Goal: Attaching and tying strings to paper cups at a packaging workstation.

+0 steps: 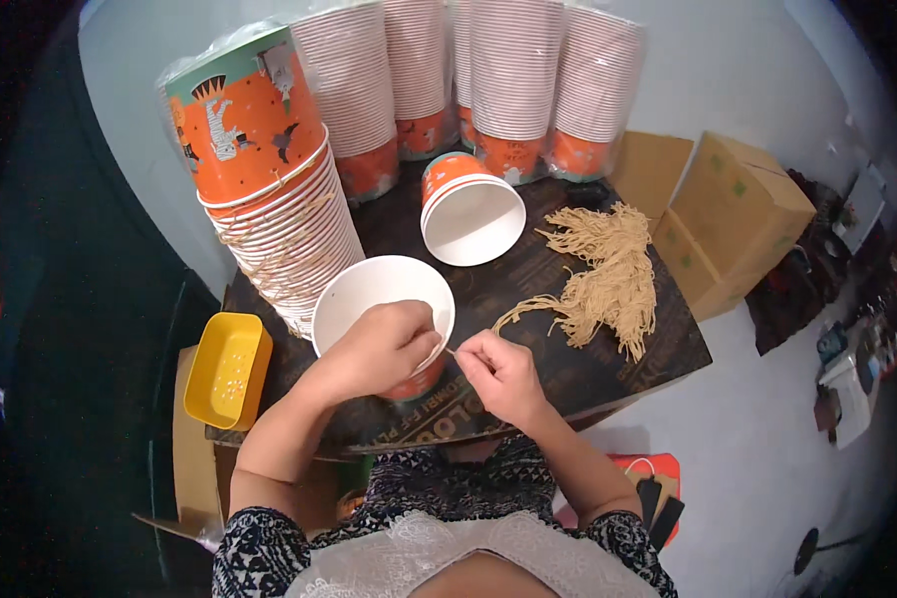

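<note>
The left hand (384, 349) is gripping the rim of a white-lined orange paper cup (384, 304) standing at the near edge of the dark tabletop (568, 369), its grip pressed together on the cup's edge. The right hand (503, 374) is pinching a thin tan string (458, 354) just beside that rim. A bundle of strings (608, 284) is lying to the right, a second cup (471, 211) behind.
</note>
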Demonstrator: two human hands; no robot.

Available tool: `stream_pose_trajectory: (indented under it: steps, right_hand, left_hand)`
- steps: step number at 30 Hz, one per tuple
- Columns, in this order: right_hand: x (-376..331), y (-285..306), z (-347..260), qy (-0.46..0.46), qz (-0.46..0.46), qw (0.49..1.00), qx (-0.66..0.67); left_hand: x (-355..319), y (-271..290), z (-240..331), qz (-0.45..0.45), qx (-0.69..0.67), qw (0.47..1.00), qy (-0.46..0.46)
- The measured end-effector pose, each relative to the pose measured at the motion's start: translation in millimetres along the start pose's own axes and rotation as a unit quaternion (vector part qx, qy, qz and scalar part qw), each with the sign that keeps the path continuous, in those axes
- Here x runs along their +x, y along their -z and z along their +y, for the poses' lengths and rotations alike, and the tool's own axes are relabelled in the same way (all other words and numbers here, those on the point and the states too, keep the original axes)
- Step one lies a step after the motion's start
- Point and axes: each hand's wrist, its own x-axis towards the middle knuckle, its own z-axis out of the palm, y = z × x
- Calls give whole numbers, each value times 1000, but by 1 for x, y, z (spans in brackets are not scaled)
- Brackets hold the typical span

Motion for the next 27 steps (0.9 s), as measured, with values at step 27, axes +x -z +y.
stream_pose_trajectory:
  steps: [27]
  right_hand:
    - [56,54,-43,166,-169,969,75]
  left_hand:
    - [20,-13,-1,3,-159,987,16]
